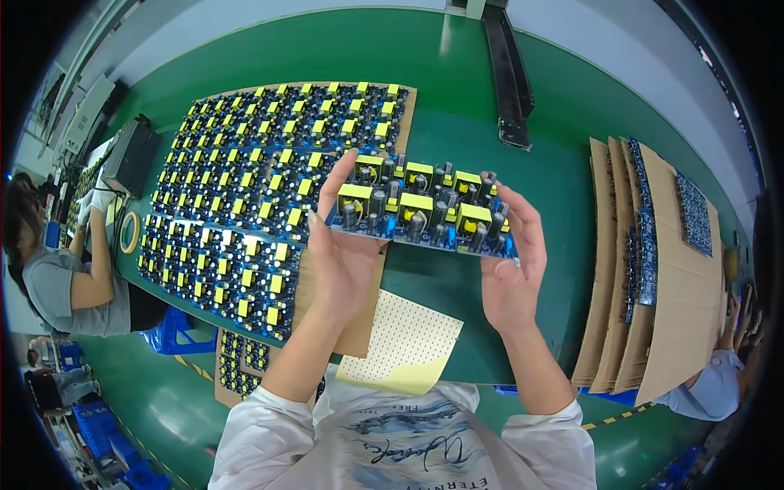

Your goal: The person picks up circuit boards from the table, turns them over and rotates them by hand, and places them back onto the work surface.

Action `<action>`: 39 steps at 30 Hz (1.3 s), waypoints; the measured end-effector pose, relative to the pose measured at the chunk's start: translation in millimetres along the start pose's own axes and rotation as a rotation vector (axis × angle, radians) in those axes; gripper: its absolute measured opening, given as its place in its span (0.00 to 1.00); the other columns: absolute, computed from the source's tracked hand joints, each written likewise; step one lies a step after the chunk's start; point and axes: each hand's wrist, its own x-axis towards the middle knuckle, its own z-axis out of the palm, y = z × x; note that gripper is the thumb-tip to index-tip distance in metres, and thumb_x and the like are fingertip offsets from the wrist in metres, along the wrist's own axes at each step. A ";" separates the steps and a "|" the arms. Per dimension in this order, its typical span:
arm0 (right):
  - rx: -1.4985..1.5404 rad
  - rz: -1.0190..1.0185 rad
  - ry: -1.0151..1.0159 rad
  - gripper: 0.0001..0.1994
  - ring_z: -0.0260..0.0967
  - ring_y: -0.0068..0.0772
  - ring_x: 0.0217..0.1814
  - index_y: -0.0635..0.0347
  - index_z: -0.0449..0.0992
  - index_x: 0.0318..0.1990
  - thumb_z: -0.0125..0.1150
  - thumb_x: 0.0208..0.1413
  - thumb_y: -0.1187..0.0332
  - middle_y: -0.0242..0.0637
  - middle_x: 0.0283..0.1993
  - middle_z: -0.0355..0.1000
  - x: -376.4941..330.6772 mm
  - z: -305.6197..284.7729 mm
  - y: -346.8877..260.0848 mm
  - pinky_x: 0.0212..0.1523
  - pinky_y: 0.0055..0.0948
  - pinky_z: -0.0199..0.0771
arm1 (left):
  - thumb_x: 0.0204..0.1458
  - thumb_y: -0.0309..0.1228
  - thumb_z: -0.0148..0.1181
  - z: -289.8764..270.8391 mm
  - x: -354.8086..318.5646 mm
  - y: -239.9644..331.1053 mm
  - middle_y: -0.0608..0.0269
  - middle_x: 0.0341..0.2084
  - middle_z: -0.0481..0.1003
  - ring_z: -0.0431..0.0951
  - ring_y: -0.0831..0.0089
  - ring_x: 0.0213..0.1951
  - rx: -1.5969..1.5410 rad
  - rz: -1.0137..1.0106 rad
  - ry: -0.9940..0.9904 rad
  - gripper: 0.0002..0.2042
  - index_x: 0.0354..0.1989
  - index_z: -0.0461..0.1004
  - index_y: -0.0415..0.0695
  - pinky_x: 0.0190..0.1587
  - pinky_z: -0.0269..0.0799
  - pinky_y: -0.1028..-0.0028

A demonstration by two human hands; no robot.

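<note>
Between my two hands I hold a circuit board panel (425,238), raised above the green table. It carries yellow-topped transformers, black capacitors and blue parts in two rows. My left hand (345,253) grips its left end, with the thumb in front and a finger up along the far side. My right hand (518,261) closes on the right end. Left of the panel, rows of similar circuit boards (237,188) lie on cardboard. Below my hands a pale yellow sheet of small labels (412,335) lies at the table's near edge, partly over the cardboard (359,327).
Cardboard sheets (678,269) with blue boards between them stand stacked at the right. A black metal channel (508,82) lies at the far side of the green table (441,286). A tape roll (130,232) sits at the left edge, near a gloved co-worker (69,278).
</note>
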 end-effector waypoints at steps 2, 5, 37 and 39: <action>-0.008 -0.026 -0.014 0.36 0.54 0.38 0.60 0.67 0.58 0.54 0.68 0.36 0.62 0.46 0.60 0.51 -1.5 2.8 -1.8 0.59 0.36 0.54 | 0.51 0.59 0.37 1.1 -0.4 -0.4 0.55 0.55 0.58 0.61 0.65 0.56 -0.029 0.014 -0.007 0.35 0.61 0.46 0.47 0.55 0.59 0.62; -0.005 -0.079 -0.030 0.37 0.54 0.37 0.59 0.67 0.59 0.53 0.70 0.34 0.64 0.47 0.59 0.51 -2.8 5.4 -4.3 0.59 0.36 0.55 | 0.51 0.60 0.36 0.7 -1.0 -0.5 0.54 0.57 0.57 0.58 0.65 0.58 -0.059 0.055 -0.024 0.36 0.61 0.46 0.46 0.57 0.55 0.61; -0.131 0.159 0.051 0.38 0.68 0.27 0.35 0.67 0.57 0.53 0.57 0.44 0.43 0.39 0.39 0.67 -1.4 6.1 -6.5 0.42 0.31 0.68 | 0.54 0.57 0.29 -4.6 1.5 -3.2 0.55 0.44 0.68 0.71 0.66 0.44 0.119 -0.078 0.057 0.29 0.56 0.52 0.48 0.42 0.71 0.66; -0.124 0.163 0.047 0.38 0.67 0.27 0.35 0.67 0.57 0.53 0.56 0.44 0.43 0.40 0.38 0.67 -1.1 5.4 -6.5 0.42 0.31 0.68 | 0.54 0.57 0.29 -4.9 1.3 -3.3 0.55 0.44 0.68 0.71 0.66 0.43 0.119 -0.080 0.060 0.29 0.55 0.52 0.48 0.41 0.71 0.66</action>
